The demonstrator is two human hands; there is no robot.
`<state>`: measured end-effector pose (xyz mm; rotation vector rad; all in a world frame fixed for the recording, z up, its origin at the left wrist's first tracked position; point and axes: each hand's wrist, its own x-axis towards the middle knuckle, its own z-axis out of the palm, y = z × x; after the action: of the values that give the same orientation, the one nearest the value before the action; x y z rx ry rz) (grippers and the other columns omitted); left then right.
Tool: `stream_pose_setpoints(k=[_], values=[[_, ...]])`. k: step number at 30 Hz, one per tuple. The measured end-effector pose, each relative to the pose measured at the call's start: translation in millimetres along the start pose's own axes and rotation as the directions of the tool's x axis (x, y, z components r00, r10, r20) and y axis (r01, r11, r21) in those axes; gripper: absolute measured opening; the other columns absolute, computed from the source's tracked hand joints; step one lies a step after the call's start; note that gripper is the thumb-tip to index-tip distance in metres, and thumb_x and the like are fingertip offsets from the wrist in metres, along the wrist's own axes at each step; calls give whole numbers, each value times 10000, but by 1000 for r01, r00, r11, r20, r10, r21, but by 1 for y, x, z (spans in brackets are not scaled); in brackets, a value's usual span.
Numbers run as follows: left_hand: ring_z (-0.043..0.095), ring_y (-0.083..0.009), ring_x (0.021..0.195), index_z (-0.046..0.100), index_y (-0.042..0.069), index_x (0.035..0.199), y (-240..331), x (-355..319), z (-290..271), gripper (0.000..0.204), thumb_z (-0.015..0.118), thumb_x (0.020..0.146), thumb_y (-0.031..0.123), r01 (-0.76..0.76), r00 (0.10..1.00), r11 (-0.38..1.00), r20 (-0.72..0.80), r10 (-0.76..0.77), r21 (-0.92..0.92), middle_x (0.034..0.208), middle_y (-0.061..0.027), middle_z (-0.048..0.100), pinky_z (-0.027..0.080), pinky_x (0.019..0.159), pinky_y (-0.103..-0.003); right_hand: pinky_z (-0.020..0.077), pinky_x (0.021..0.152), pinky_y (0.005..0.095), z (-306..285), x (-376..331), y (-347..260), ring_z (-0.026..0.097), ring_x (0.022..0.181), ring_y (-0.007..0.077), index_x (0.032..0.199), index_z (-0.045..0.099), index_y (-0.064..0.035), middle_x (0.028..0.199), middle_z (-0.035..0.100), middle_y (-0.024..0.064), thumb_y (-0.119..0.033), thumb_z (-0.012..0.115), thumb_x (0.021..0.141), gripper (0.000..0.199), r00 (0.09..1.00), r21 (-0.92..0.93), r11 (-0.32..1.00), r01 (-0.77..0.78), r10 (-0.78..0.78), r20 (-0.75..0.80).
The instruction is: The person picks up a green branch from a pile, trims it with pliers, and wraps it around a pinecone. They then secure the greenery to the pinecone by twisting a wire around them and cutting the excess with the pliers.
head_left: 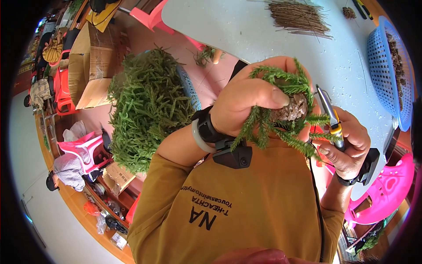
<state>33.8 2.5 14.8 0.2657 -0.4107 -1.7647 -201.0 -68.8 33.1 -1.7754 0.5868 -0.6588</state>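
Note:
My left hand is closed around a brown pine cone, with its thumb pressed on top. Green fir-like sprigs stick out all round the cone and hang below it. Just to the right, my right hand grips a pair of pliers with yellow-and-dark handles. Their metal jaws point up and slightly left, close beside the sprigs. Part of the right fingers is hidden behind the greenery and the tool. Whether the jaws touch any wire cannot be made out.
A pale table carries a bundle of thin brown wires, a small cone and a blue basket of cones. Left of me stands a heap of green sprigs beside an open cardboard box. A pink stool is at right.

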Motion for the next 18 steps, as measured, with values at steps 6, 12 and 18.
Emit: stream_pose_setpoints(k=[6,12,18], values=[[648,-327,769,516,-27,1044,-4,0,7,355,690,755,83,-268,938,836,-70,340,479,895,-240,625,556,675,-409,464,774,310,8,-2,3,631,863,238,797,629,43,1014,646,226,-145,868,598,363,999,-1,1000,-17,17,-43],[641,-240,807,543,-21,1021,-2,-7,14,279,680,777,-17,-235,925,868,-174,338,438,887,-170,637,547,706,-352,449,788,304,6,-7,2,616,881,236,801,617,52,1053,621,253,-164,862,609,379,998,31,998,-61,61,-26],[622,-113,795,583,0,996,-10,-6,16,260,695,770,-63,-412,828,681,-63,557,605,877,-75,650,509,716,-252,445,794,301,3,-7,-11,610,888,239,816,619,61,1066,605,269,-145,847,626,361,997,41,996,-82,81,15]])
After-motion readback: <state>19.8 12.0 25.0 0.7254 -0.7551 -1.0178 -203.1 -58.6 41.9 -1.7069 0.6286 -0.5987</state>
